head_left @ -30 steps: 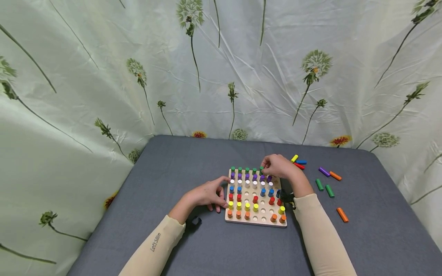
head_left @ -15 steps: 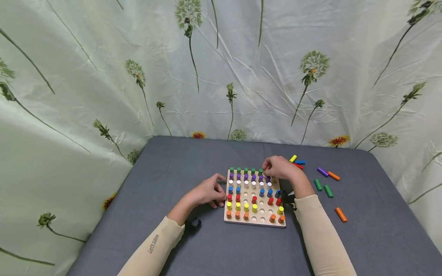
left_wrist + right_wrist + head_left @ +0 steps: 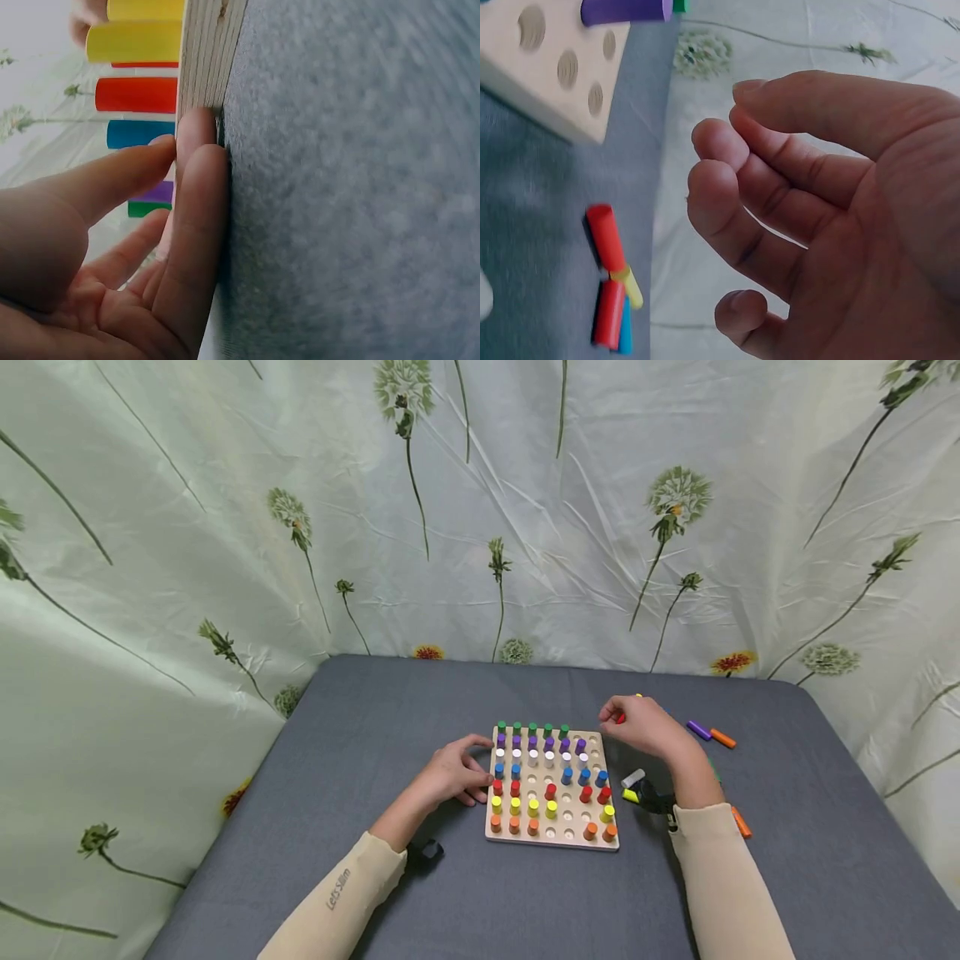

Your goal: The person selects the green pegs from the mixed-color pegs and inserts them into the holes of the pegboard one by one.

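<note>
- The pegboard (image 3: 557, 837) is set flat on the grey worktop (image 3: 420, 693), roughly midway between the left and right edges.
- Its left edge is touched by the left hand (image 3: 453, 772); two fingers are laid along the side wall and the thumb is rested near a blue peg, with nothing clenched.
- The right hand (image 3: 641, 724) is held just outside the board's far right corner; its fingers are loosely bent and nothing is grasped.
- Along the board's far edge five green pegs (image 3: 532, 729) are seated, with bare holes at the right end.
- Nearer rows are filled by purple pegs (image 3: 549, 743), white pegs (image 3: 549, 759), blue pegs (image 3: 567, 776), red pegs (image 3: 551, 791) and yellow pegs (image 3: 533, 807); gaps are left in the last three.
- Along the near edge, two open holes are flanked by orange pegs (image 3: 533, 827).
- Just beside the board's right edge, a loose white peg (image 3: 633, 778) and a loose yellow peg (image 3: 630, 796) are laid.
- Towards the worktop's far right corner, a loose purple peg (image 3: 698, 730) and a loose orange peg (image 3: 722, 738) are placed; another orange one is partly covered by the right arm.
- Two loose red pegs (image 3: 606, 238) are clustered with a yellow and a blue one.
- Beyond the worktop's far edge, a flower-printed curtain (image 3: 345, 460) is hung.
</note>
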Action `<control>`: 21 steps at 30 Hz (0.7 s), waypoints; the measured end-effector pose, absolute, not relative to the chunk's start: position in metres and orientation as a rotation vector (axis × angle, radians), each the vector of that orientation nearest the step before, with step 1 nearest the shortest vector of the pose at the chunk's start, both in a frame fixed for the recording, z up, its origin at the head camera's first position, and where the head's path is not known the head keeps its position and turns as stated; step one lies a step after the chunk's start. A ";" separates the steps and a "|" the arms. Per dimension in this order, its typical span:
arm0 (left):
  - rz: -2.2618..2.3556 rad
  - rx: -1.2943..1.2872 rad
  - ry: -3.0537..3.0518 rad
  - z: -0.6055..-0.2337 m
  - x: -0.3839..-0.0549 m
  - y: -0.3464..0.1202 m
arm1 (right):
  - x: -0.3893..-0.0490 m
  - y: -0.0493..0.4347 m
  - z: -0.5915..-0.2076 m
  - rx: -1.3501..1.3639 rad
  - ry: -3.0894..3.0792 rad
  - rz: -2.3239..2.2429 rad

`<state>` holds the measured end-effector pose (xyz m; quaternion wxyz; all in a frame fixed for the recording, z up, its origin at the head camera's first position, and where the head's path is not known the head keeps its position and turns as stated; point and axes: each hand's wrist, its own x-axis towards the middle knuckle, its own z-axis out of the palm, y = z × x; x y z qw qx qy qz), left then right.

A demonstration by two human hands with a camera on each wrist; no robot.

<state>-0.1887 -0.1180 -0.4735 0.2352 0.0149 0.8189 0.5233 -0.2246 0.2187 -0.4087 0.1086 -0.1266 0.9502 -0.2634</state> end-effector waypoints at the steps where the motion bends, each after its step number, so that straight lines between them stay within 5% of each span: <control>1: 1.448 0.034 2.224 -0.475 -0.190 -0.118 | -0.222 0.223 -0.408 -0.360 2.804 -0.775; 21: 1.494 0.017 2.166 -0.482 -0.194 -0.122 | -0.195 0.320 -0.390 -0.072 2.901 -0.795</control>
